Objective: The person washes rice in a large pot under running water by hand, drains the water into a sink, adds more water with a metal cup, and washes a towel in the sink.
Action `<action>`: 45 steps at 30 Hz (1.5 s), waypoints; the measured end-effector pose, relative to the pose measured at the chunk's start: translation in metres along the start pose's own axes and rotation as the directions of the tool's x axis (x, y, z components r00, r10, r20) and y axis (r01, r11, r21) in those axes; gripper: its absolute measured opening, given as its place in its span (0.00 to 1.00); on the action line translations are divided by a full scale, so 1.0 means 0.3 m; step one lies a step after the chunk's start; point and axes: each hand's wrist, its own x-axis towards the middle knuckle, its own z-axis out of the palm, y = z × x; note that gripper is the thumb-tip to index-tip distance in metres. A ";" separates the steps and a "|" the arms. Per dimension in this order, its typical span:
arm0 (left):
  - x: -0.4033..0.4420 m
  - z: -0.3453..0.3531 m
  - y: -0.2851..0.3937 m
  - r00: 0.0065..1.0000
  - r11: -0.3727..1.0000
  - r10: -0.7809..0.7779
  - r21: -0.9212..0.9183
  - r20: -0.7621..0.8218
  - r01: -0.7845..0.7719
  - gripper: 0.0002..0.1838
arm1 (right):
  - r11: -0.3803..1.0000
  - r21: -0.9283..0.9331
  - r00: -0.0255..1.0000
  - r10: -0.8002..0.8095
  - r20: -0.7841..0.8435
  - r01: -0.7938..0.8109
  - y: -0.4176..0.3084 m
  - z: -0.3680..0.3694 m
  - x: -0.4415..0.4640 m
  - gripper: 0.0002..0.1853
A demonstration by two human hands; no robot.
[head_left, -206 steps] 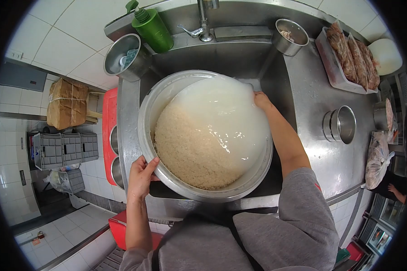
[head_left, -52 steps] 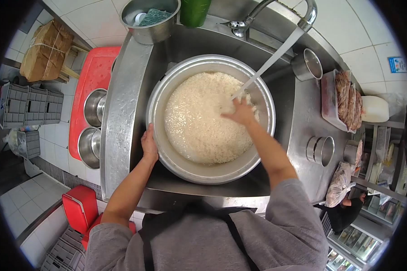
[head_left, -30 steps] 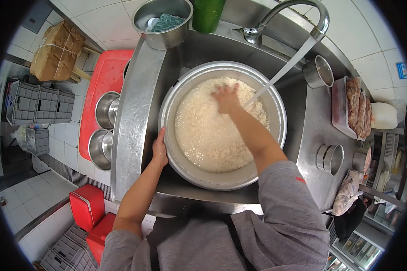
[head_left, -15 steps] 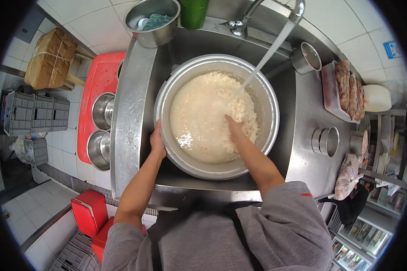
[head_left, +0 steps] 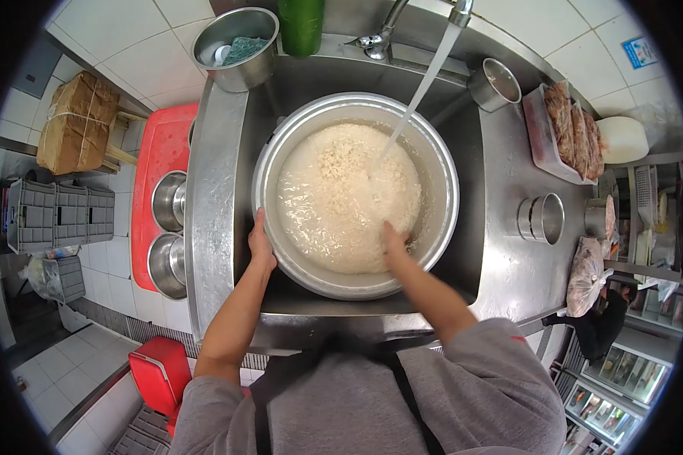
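A large round metal pot (head_left: 262, 163) sits in the sink, filled with pale rice (head_left: 343, 163) in cloudy water. My left hand (head_left: 261, 249) holds the pot's outer wall at the near left, its thumb up along the rim and its other fingers mostly hidden. Inside the pot, at the near right, my right hand (head_left: 394, 246) is dipped into the rice and water. Its fingertips are under the surface, so their shape does not show. From the faucet (head_left: 460, 14), a stream of water (head_left: 426, 80) falls into the pot's far right part.
The steel sink (head_left: 467, 167) surrounds the pot. A metal bowl (head_left: 239, 76) with a green scouring pad stands at the back left. Metal cups (head_left: 495, 85) and a tray of packed meat (head_left: 573, 133) are to the right. Steel bowls (head_left: 167, 199) rest on a red surface (head_left: 150, 152) at left.
My right hand has moved back toward the pot's near right side through the rice. The rice heap now shows nearer the far middle. My left hand stays at the rim; the view has shifted slightly.
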 end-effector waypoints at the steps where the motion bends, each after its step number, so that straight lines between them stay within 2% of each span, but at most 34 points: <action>1: 0.001 0.003 -0.001 1.000 1.000 0.009 0.008 -0.011 -0.009 0.32 | 0.974 0.176 0.988 0.150 -0.032 -0.142 0.042 0.050 -0.069 0.42; 2: 0.009 -0.002 -0.006 1.000 1.000 0.008 0.013 -0.018 -0.008 0.32 | 0.896 0.351 0.952 0.303 -0.037 -0.271 0.061 0.095 -0.126 0.41; 4: 0.022 -0.009 -0.010 1.000 1.000 0.018 -0.007 0.001 -0.018 0.33 | 0.590 0.701 0.916 0.270 0.297 -0.401 0.012 0.169 -0.227 0.42; 5: 0.024 -0.006 -0.007 1.000 1.000 0.021 -0.008 -0.001 -0.021 0.33 | 0.591 0.699 0.915 0.268 0.300 -0.402 -0.012 0.199 -0.227 0.42; 7: -0.003 0.006 0.014 0.999 0.999 -0.028 0.022 -0.015 0.029 0.34 | 0.400 0.763 0.861 0.200 0.467 -0.507 -0.070 0.243 -0.232 0.50; 8: 0.003 0.004 0.012 0.999 0.999 -0.024 0.021 -0.021 0.025 0.34 | 0.402 0.759 0.858 0.202 0.473 -0.513 -0.108 0.250 -0.234 0.50; 10: 0.016 -0.010 0.005 0.999 0.998 -0.032 0.052 -0.001 0.032 0.36 | 0.518 0.764 0.872 -0.068 0.485 -0.385 -0.257 0.207 -0.284 0.44; 11: 0.020 -0.014 0.003 1.000 0.998 -0.029 0.053 -0.004 0.029 0.36 | 0.877 0.454 0.911 -0.048 0.409 -0.157 -0.214 0.249 -0.099 0.46; 12: 0.024 -0.015 -0.001 1.000 0.999 -0.016 0.035 0.005 0.016 0.35 | 0.997 0.000 0.941 -0.078 0.329 0.082 -0.176 0.304 0.079 0.49; 13: 0.028 -0.011 -0.004 1.000 1.000 -0.003 0.016 0.016 0.003 0.34 | 0.996 -0.068 0.993 -0.058 0.107 0.065 -0.272 0.317 0.050 0.53; 14: 0.027 -0.007 -0.003 1.000 1.000 -0.003 0.017 0.018 0.002 0.34 | 0.991 -0.128 0.992 -0.046 -0.122 0.030 -0.389 0.307 -0.020 0.56; 15: 0.021 -0.002 0.003 1.000 0.999 -0.001 0.033 0.002 0.001 0.34 | 0.992 -0.127 0.992 -0.044 -0.122 0.029 -0.472 0.292 -0.065 0.56; 16: 0.015 0.003 0.006 1.000 0.999 0.001 0.048 -0.015 -0.001 0.34 | 0.901 -0.384 0.977 -0.213 0.016 0.203 -0.543 0.278 -0.104 0.56; 17: 0.009 0.006 0.008 1.000 0.999 0.002 0.050 -0.017 -0.001 0.34 | 0.719 -0.583 0.924 -0.330 0.194 0.379 -0.587 0.275 -0.123 0.56; 18: 0.005 0.010 0.013 1.000 0.998 -0.002 0.063 -0.006 0.002 0.36 | 0.721 -0.579 0.923 -0.330 0.197 0.381 -0.610 0.297 -0.134 0.56; 20: 0.005 0.009 0.015 1.000 0.997 -0.005 0.081 -0.003 0.005 0.39 | 0.403 -0.746 0.834 -0.406 0.374 0.531 -0.621 0.370 -0.179 0.51; 21: 0.009 0.007 0.013 1.000 0.997 -0.012 0.076 -0.004 0.012 0.39 | 0.406 -0.743 0.834 -0.402 0.377 0.532 -0.605 0.394 -0.204 0.51; 23: 0.020 0.000 0.009 1.000 0.997 -0.022 0.076 -0.007 0.023 0.38 | 0.039 -0.707 0.633 -0.482 0.605 0.706 -0.538 0.410 -0.263 0.42; 24: 0.026 -0.007 0.005 0.999 0.997 -0.035 0.062 -0.001 0.035 0.37 | 0.042 -0.709 0.637 -0.478 0.605 0.704 -0.494 0.403 -0.279 0.42; 26: 0.036 -0.011 0.002 0.999 0.998 -0.048 0.045 0.012 0.048 0.37 | -0.226 -0.523 0.423 -0.373 0.826 0.822 -0.401 0.373 -0.297 0.42; 28: 0.036 -0.013 0.000 0.999 0.999 -0.050 -0.008 0.007 0.050 0.35 | -0.320 -0.432 0.336 -0.314 0.888 0.843 -0.325 0.320 -0.317 0.40; 29: 0.034 -0.012 0.001 0.999 0.999 -0.050 -0.008 0.009 0.050 0.35 | -0.320 -0.434 0.337 -0.316 0.887 0.842 -0.286 0.292 -0.313 0.40; 31: 0.023 -0.005 0.008 0.999 0.999 -0.042 -0.011 0.010 0.042 0.35 | -0.387 -0.301 0.233 -0.213 0.949 0.872 -0.231 0.222 -0.275 0.38; 32: 0.024 -0.005 0.004 0.999 0.999 -0.046 -0.011 0.011 0.046 0.35 | -0.387 -0.304 0.237 -0.211 0.948 0.871 -0.228 0.195 -0.248 0.38; 34: 0.028 -0.009 0.002 1.000 1.000 -0.020 -0.012 0.014 0.020 0.34 | -0.483 -0.246 0.167 -0.201 0.965 0.841 -0.235 0.149 -0.204 0.34; 37: 0.034 -0.011 -0.004 1.000 1.000 -0.016 0.007 -0.011 0.016 0.34 | -0.555 -0.255 0.189 -0.174 0.966 0.792 -0.332 0.161 -0.122 0.33; 39: 0.033 -0.007 -0.003 1.000 1.000 -0.013 0.019 -0.011 0.014 0.34 | -0.549 -0.299 0.219 -0.209 0.953 0.781 -0.435 0.179 -0.086 0.32; 41: 0.027 -0.007 -0.005 1.000 0.999 -0.011 0.032 -0.011 0.012 0.34 | -0.597 -0.479 0.395 -0.278 0.876 0.643 -0.500 0.245 -0.020 0.36; 42: 0.029 -0.007 -0.007 1.000 1.000 -0.002 0.027 -0.010 0.003 0.34 | -0.594 -0.482 0.396 -0.281 0.874 0.644 -0.538 0.232 -0.022 0.36; 44: 0.029 -0.004 -0.004 1.000 1.000 0.007 0.023 -0.007 -0.007 0.34 | -0.474 -0.571 0.398 -0.420 0.816 0.670 -0.629 0.151 -0.050 0.43; 45: 0.026 -0.003 -0.003 1.000 1.000 0.002 0.023 -0.010 -0.002 0.34 | -0.473 -0.573 0.399 -0.421 0.815 0.669 -0.638 0.120 -0.042 0.43</action>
